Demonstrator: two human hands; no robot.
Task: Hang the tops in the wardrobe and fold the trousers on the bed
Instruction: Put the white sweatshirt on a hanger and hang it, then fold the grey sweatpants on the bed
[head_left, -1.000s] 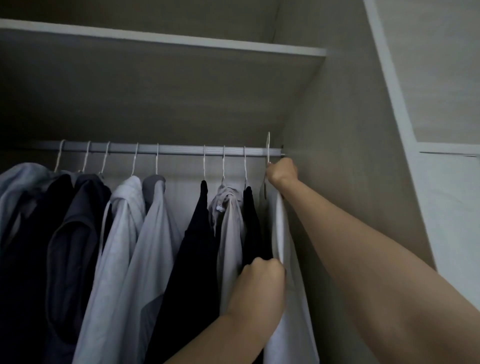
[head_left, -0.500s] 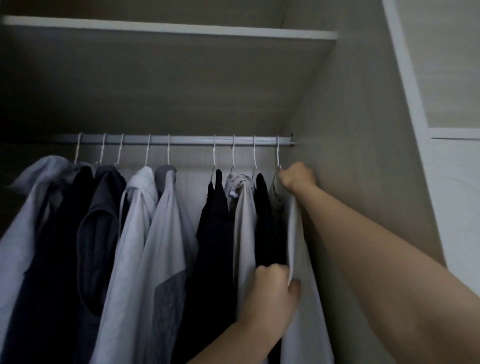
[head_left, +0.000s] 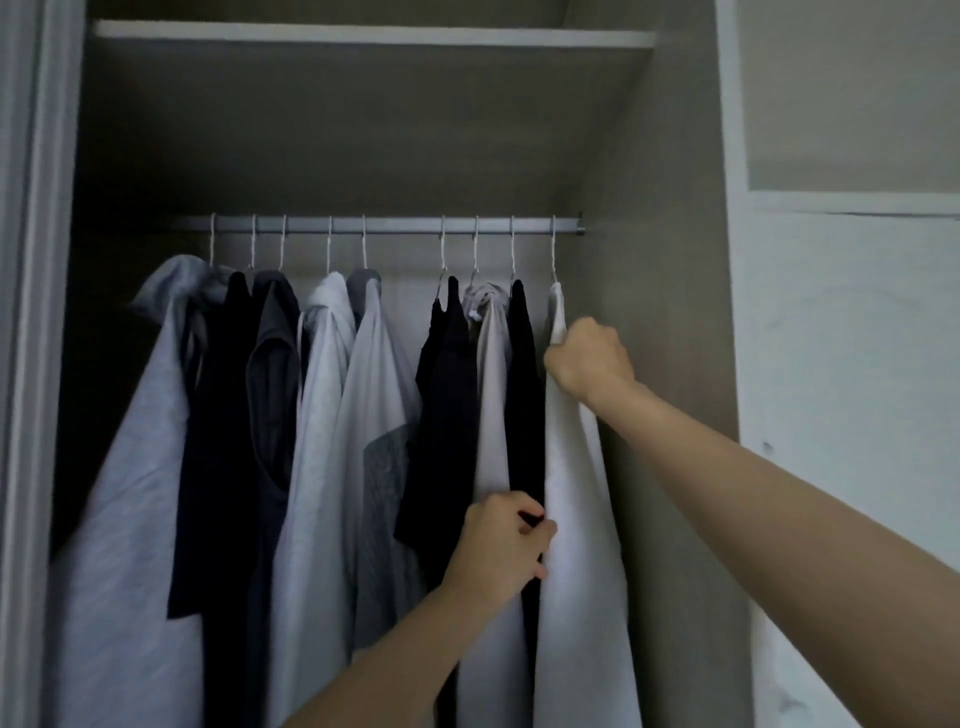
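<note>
A white top (head_left: 576, 545) hangs on a white hanger at the far right end of the wardrobe rail (head_left: 395, 225), close to the side wall. My right hand (head_left: 589, 361) is closed on its shoulder just below the hanger neck. Lower down, my left hand (head_left: 501, 545) pinches the front edge of the same white top, beside a black top (head_left: 524, 395). Several more tops in grey, white and black hang along the rail to the left. No trousers or bed are in view.
A shelf (head_left: 374, 35) runs across the wardrobe above the rail. The wardrobe's right side wall (head_left: 665, 312) stands right next to the white top. A door frame (head_left: 31, 364) borders the left. A pale panel (head_left: 852, 415) lies to the right.
The white top's hanger hook went onto the rail. My right hand slid down from the hook to the top's shoulder. The view pulled back, showing more of the wardrobe.
</note>
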